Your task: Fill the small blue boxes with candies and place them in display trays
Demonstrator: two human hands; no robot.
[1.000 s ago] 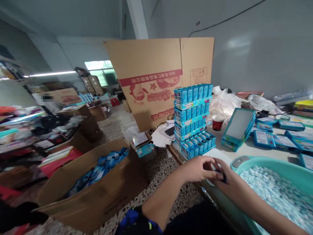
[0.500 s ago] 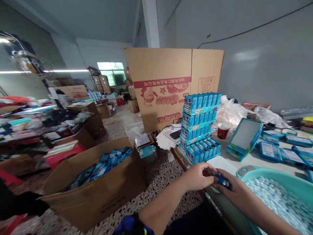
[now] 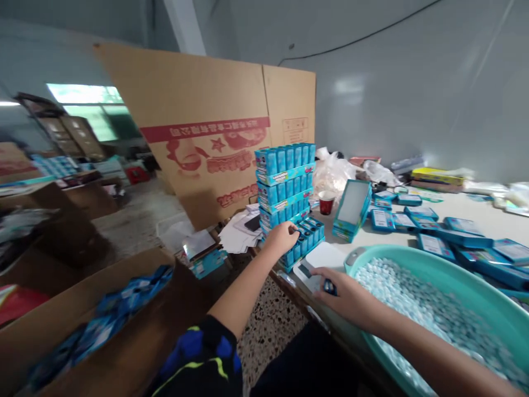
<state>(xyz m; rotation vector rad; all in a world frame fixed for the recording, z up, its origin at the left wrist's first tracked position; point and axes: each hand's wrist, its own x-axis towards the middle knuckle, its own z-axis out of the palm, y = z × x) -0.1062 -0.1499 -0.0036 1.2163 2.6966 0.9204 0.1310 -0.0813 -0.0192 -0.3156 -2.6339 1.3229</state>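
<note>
My left hand (image 3: pixel 283 238) reaches over the front tray of small blue boxes (image 3: pixel 308 242), its fingers closed at the tray's top edge; what they pinch is hidden. To the right, my right hand (image 3: pixel 345 293) is curled around a small dark blue box (image 3: pixel 329 286), mostly covered by the fingers. Its fingertips are over the white scale (image 3: pixel 326 256), by the grey display (image 3: pixel 305 270). Behind the front tray rises a stack of filled blue trays (image 3: pixel 285 182). A turquoise basin (image 3: pixel 417 255) holds many small pale blue wrapped pieces, under my right forearm.
Nested blue trays (image 3: pixel 351 212) lean beside a red cup (image 3: pixel 326 204). Several flat blue boxes (image 3: pixel 465 237) lie across the table's right. A tall cardboard sheet (image 3: pixel 206 88) stands behind the stack. An open carton (image 3: pixel 165 256) with blue packaging sits low at left; papers (image 3: pixel 237 234) lie at the table's corner.
My hands have parted: the left moved forward to the front tray, while the right keeps the small blue box, now beside the scale. The view has turned right.
</note>
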